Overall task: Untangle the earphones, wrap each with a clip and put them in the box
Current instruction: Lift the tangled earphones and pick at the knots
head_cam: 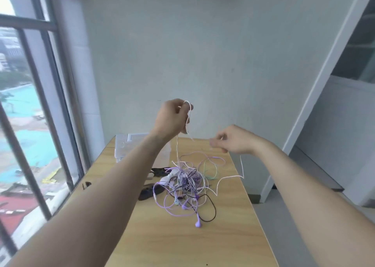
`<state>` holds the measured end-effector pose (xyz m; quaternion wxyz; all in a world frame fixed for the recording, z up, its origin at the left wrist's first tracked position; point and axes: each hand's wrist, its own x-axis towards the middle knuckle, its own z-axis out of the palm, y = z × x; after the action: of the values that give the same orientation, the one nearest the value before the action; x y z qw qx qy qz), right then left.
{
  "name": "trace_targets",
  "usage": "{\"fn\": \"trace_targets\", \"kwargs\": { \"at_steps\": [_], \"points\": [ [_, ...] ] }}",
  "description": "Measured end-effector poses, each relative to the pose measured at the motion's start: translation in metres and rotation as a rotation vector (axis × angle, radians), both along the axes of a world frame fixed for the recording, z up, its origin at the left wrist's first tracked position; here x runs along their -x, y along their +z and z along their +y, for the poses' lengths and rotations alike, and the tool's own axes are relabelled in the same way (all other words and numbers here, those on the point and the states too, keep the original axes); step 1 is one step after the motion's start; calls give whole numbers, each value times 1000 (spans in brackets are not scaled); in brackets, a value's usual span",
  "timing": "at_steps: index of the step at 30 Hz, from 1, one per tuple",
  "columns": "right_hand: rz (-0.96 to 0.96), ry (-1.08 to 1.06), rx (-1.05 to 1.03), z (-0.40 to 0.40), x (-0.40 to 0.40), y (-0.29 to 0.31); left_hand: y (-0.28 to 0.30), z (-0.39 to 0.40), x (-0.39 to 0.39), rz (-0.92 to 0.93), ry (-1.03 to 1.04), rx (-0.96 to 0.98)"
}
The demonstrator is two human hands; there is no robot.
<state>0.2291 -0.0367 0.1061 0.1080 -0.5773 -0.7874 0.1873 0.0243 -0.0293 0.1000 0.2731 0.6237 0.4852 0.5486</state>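
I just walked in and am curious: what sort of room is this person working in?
Probably a plain spare room or office corner high up in a building. A narrow wooden table stands against a bare pale wall, and the tall window at the left looks down on rooftops and open ground.

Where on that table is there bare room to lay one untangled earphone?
The wooden table is bare nearest the person, below the purple earbud. It is crowded mid-table, with the earphone tangle and dark clips; the clear box fills the far left corner.
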Motion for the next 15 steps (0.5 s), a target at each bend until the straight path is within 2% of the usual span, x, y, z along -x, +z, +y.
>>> {"fn": "trace_targets", "kwargs": {
  "at_steps": [3,4,6,9,11,13,15],
  "points": [
    [-269,-21,119,-1,-20,-10,18,-1,9,-101,68,14],
    [-307,-55,111,1,-28,-16,20,-1,14,-114,86,28],
    [-267,-127,68,6,-46,-27,21,0,26,-125,126,49],
    [-71,-192,52,6,-69,-34,19,0,46,-182,248,74],
    [-21,-190,68,0,-83,-36,17,1,63,-187,317,92],
    [-15,-263,0,-3,-100,-38,15,-1,76,-115,340,142],
    [-17,-404,-98,0,-113,-39,14,-5,86,83,384,240]
  ]
}}
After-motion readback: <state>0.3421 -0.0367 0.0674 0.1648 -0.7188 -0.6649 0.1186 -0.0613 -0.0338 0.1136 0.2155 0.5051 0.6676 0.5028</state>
